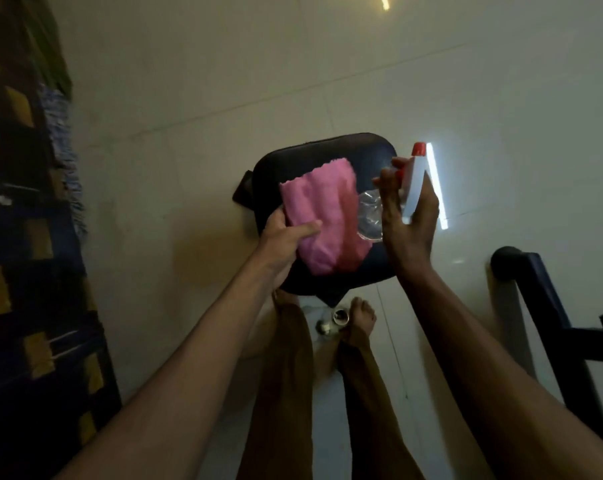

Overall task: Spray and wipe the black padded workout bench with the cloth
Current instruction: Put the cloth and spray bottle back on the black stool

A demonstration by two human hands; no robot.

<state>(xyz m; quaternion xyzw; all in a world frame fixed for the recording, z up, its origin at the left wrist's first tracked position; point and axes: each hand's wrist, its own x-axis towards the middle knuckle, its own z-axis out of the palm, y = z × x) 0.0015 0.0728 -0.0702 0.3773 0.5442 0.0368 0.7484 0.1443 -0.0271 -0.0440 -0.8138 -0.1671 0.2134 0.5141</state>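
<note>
From the head camera, looking straight down, we see the black padded bench (327, 188) directly ahead of and below both hands, its rounded pad sitting over the pale tiled floor (189, 98) with our bare feet just at its near edge. Its long axis we cannot judge, since only this one squarish pad shows. Our left hand (286, 237) grasps the pink cloth (324, 216), thumb laid over the near fold, and the cloth hangs spread over the middle of the pad; whether it touches the padding or floats just above we cannot tell. Our right hand (407, 209) is wrapped round the spray bottle (390, 199), fingers curled by the red trigger, the white head and red nozzle pointing away from us past the pad's far right corner. The clear body of the bottle seems to lie toward the cloth, and we cannot make out how much liquid is in it. The relation that matters for the coming move, as we judge it, is this: the bare padding lies beyond and to the right of the cloth, nearer the right hand, so the nozzle would need tipping down onto that patch while the left hand, already over the pad, is placed to wipe. A dark metal frame (549, 306) stands at the right, and patterned fabric (23, 237) fills the left edge.
</note>
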